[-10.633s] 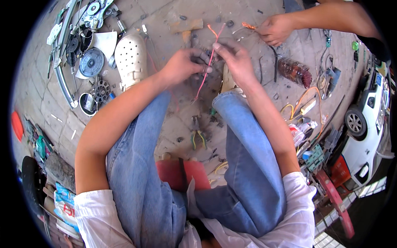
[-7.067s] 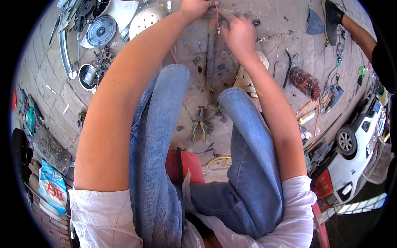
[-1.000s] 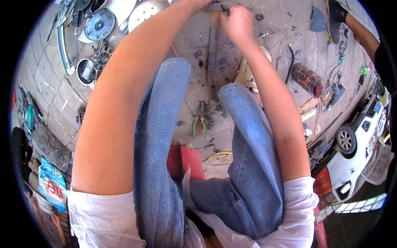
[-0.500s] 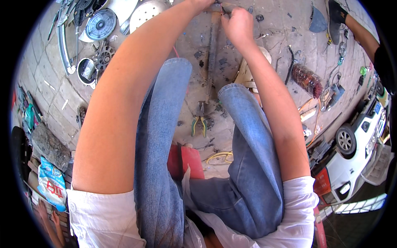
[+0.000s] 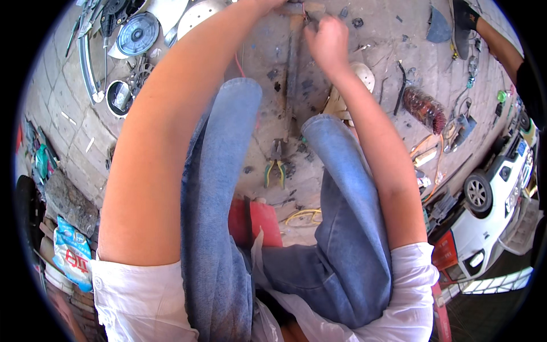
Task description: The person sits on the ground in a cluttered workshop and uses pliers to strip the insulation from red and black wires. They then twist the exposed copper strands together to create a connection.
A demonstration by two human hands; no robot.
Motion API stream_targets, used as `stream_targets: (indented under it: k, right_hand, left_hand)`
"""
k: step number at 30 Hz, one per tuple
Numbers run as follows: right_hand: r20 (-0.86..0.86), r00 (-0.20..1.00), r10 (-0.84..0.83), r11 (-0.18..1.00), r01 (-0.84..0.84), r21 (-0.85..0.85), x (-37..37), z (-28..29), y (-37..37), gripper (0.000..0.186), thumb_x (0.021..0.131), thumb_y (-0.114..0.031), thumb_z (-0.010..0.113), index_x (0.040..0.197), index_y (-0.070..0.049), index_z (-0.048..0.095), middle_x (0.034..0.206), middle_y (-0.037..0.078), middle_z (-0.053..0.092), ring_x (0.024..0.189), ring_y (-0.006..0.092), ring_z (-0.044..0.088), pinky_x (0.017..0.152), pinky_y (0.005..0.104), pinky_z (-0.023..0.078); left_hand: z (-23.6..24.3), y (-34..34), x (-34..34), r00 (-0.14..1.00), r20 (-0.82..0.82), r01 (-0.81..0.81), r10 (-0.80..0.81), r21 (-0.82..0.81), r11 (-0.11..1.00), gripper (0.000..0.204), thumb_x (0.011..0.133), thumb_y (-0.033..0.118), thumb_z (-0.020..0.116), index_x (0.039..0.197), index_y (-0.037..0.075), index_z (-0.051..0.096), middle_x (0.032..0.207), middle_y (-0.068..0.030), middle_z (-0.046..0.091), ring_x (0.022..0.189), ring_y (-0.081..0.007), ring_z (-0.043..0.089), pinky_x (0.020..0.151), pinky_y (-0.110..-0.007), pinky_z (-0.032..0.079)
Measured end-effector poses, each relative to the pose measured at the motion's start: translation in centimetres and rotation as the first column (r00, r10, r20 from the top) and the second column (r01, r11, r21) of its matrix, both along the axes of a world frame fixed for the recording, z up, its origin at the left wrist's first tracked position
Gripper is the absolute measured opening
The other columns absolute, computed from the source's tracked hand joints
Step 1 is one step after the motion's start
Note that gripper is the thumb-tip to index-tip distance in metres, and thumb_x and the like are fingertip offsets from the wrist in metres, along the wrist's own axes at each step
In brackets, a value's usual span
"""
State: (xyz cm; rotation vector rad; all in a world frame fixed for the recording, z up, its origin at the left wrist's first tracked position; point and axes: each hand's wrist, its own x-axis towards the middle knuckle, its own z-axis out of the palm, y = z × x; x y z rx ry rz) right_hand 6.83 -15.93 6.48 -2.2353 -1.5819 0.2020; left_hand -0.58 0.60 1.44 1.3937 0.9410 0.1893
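Note:
My left hand (image 5: pixel 269 3) is at the top edge, largely cut off by the frame, so its fingers do not show. Beside it my right hand (image 5: pixel 329 41) is closed, its fingertips pinched on something small and dark that I cannot make out. A short reddish strand, perhaps wire, shows just above those fingertips. Under and between the hands lies a hammer (image 5: pixel 293 62), its head near the top edge and its handle pointing toward me. Pliers (image 5: pixel 276 165) with yellow-green handles rest on the paving below the handle, jaws away from me.
Dismantled parts with a round grey disc (image 5: pixel 137 33) lie upper left. A reddish-brown wire coil (image 5: pixel 423 110) sits at right, near another person's foot (image 5: pixel 464 25). Between my knees are a red object (image 5: pixel 265 225) and a yellow cable (image 5: pixel 302 215). A white vehicle (image 5: pixel 498 199) stands far right.
My left arm has shifted slightly left and up. My right hand has come a little toward me, still closed. The hammer and pliers lie where they were.

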Motion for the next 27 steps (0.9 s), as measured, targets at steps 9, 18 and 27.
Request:
stream_targets:
  k: [9,18,27]
  right_hand:
    - [0.069,0.997,0.024,0.999,-0.027,0.045,-0.6,0.8,0.4,0.017,0.069,-0.009,0.069,0.078,0.005,0.064,0.077,0.024,0.063,0.079,0.0399,0.059,0.075,0.0469,0.048]
    - [-0.127,0.981,-0.149,0.983,0.133,-0.131,-1.0,1.9,1.6,0.015,0.079,-0.009,0.062,0.081,0.005,0.067,0.082,0.029,0.063,0.082,0.0462,0.061,0.074,0.0506,0.049]
    - [-0.072,0.994,-0.079,0.997,0.079,0.001,-0.6,-0.2,0.5,0.017,0.068,-0.010,0.069,0.068,0.005,0.062,0.071,0.026,0.061,0.071,0.0443,0.061,0.065,0.0478,0.050]
  left_hand:
    - [1.1,-0.2,1.0,0.991,-0.127,0.059,-0.054,0.038,0.998,0.008,0.073,0.009,0.073,0.079,0.004,0.072,0.066,-0.0071,0.067,0.053,-0.0147,0.060,0.049,-0.030,0.049]
    - [-0.4,-0.7,1.2,0.990,-0.128,-0.047,0.060,0.097,0.994,0.008,0.074,0.008,0.070,0.081,0.005,0.074,0.068,-0.0079,0.068,0.056,-0.0157,0.062,0.054,-0.031,0.051]
    - [0.7,-1.5,1.0,0.981,-0.108,-0.160,0.161,0.020,0.987,0.006,0.075,0.007,0.072,0.081,0.005,0.073,0.067,-0.0067,0.068,0.055,-0.0133,0.061,0.051,-0.030,0.049]
